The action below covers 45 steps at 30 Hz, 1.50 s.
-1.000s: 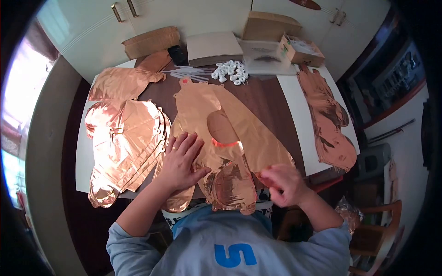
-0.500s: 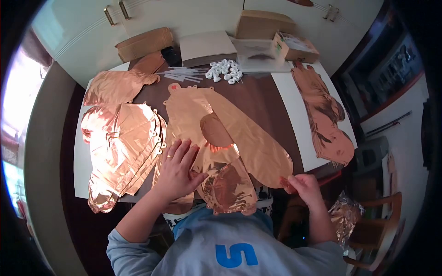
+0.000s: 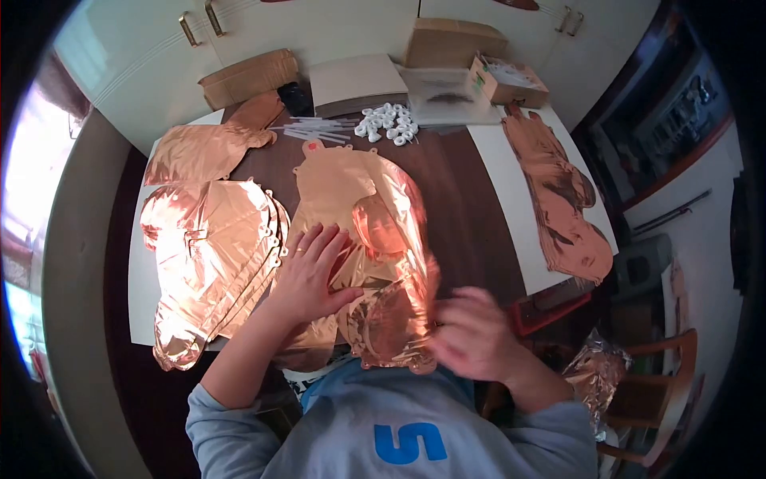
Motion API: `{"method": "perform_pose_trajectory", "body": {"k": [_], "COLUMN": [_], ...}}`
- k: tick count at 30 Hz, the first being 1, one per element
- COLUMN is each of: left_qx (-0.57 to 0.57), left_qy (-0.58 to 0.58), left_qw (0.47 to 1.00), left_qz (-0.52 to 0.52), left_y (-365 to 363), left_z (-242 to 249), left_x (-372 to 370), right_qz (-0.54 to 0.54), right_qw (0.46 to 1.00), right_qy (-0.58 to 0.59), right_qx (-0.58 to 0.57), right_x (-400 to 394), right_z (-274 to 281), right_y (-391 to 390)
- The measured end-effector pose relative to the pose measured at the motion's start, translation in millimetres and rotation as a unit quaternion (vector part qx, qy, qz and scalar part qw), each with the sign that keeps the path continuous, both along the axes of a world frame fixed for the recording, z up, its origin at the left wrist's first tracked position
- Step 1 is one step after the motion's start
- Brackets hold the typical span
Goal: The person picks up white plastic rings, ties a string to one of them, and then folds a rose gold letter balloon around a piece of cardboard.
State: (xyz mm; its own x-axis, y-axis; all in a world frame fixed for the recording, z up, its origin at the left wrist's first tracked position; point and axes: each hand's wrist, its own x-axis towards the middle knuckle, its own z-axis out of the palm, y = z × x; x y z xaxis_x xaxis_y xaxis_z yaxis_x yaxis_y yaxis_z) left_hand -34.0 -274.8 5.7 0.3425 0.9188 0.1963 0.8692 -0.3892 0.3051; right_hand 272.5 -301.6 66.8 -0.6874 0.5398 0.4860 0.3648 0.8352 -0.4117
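Observation:
A rose-gold foil balloon (image 3: 331, 180), flat and uninflated, lies in front of me at the table's near edge. Its right part is folded in toward the middle, with a rounded flap (image 3: 383, 227) and a crumpled lower section (image 3: 387, 323) showing. My left hand (image 3: 307, 275) rests on the foil, palm down and fingers stretched out. Beside the balloon's lower right edge is my right hand (image 3: 471, 335), smeared by motion. Whether its fingers hold the foil, I cannot make out.
More flat foil balloons lie in a stack (image 3: 211, 255) on the left and a pile (image 3: 554, 199) on the right. White ribbon rolls (image 3: 387, 124), thin white sticks (image 3: 315, 128) and a small box (image 3: 511, 80) sit at the back. A chair (image 3: 658, 383) stands at lower right.
The balloon's long right-hand part has swung left over the middle, uncovering table and a red edge there. My right hand has moved left. The left hand stays on the foil.

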Motion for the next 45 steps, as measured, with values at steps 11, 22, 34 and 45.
{"method": "perform_pose_trajectory", "body": {"k": [11, 22, 34, 45], "left_qx": [-0.009, -0.002, -0.004, -0.012], "left_qy": [-0.017, -0.029, -0.02, -0.003], "left_qw": [1.0, 0.999, 0.999, 0.999], "left_qz": [-0.016, -0.029, -0.032, -0.037], "left_y": [0.9, -0.7, -1.2, -0.3], "left_z": [-4.5, -4.4, -2.1, 1.0], "left_x": [-11.9, -15.5, -14.3, -13.0], "right_qz": [0.02, -0.175, 0.006, -0.076], "right_qw": [0.973, 0.982, 0.992, 0.98], "right_qy": [0.043, -0.069, -0.081, -0.185], "right_qx": [-0.226, -0.036, -0.099, -0.023], "right_x": [-20.2, -41.0, -73.4, -49.9], "right_z": [-32.5, -75.3, -81.4, -81.6], "right_y": [75.7, 136.5, 116.0, 145.8]}}
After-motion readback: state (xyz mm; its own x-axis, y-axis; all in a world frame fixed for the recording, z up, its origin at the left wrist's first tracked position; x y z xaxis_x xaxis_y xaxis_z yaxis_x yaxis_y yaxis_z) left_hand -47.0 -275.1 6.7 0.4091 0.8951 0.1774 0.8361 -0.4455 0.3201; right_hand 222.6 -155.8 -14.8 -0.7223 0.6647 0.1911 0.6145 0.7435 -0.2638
